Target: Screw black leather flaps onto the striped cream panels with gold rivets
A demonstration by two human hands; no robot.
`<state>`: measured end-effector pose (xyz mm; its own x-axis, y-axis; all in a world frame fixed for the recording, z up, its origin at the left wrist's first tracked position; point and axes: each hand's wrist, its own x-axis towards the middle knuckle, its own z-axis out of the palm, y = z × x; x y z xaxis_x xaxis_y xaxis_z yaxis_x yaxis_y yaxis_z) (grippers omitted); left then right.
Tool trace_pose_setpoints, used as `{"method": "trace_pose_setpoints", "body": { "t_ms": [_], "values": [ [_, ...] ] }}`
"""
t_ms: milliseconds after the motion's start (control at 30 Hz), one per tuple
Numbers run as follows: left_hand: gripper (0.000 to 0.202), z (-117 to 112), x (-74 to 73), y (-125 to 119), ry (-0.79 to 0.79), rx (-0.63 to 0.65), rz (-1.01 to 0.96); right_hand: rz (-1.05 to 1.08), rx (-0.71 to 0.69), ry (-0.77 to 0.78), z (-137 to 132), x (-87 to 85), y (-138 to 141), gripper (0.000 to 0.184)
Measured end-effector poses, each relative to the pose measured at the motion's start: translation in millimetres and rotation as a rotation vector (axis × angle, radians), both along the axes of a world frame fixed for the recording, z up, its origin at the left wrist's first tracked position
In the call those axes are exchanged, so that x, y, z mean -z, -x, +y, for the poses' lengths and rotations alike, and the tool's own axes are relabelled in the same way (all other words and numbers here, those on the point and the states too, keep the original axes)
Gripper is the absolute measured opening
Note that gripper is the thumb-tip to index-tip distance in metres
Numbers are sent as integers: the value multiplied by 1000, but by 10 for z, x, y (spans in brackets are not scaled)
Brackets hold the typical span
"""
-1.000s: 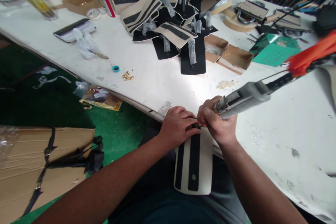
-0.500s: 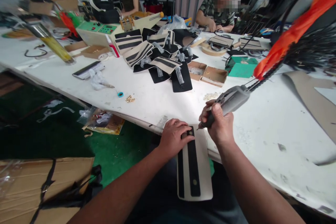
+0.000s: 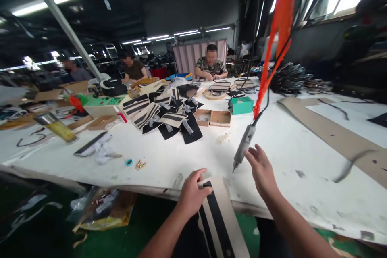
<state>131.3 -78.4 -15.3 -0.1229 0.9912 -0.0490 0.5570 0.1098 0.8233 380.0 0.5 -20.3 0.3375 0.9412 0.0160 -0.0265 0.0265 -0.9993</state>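
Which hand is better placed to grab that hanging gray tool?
Probably the right hand: it is open right beside the tool, while the left hand rests on the striped piece.

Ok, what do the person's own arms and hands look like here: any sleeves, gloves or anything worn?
Both arms are bare as far as the picture reaches: no sleeve or cuff shows on the left forearm or the right forearm. The left hand and the right hand are ungloved, and no watch, wristband or ring is visible on either.
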Motion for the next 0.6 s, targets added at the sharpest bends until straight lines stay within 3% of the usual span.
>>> {"method": "trace_pose_setpoints", "body": {
  "t_ms": [100, 200, 267, 367, 467, 533, 600],
  "values": [
    [32, -109, -148, -83, 77, 49, -164, -120, 40, 40, -513, 194, 9, 94],
    [18, -276, -365, -235, 79, 110, -216, -175, -331, 6, -956, 373, 147, 87],
    [14, -392, -521, -313, 39, 133, -222, -168, -508, -17, -1105, 354, 239, 76],
    [26, -574, -674, -314, -124, -15, -302, -120, -530, -82, -1138, 88, 287, 44],
    [44, -810, -676, -221, -280, -339, -518, -159, -486, -412, -1143, -307, 263, 25],
    [55, -991, -626, -177, -149, -404, -736, -246, -465, -713, -1212, -538, 263, 7],
    [69, -1147, -586, -175, 131, -277, -962, -345, -480, -937, -1319, -686, 290, 10]
  ]
}}
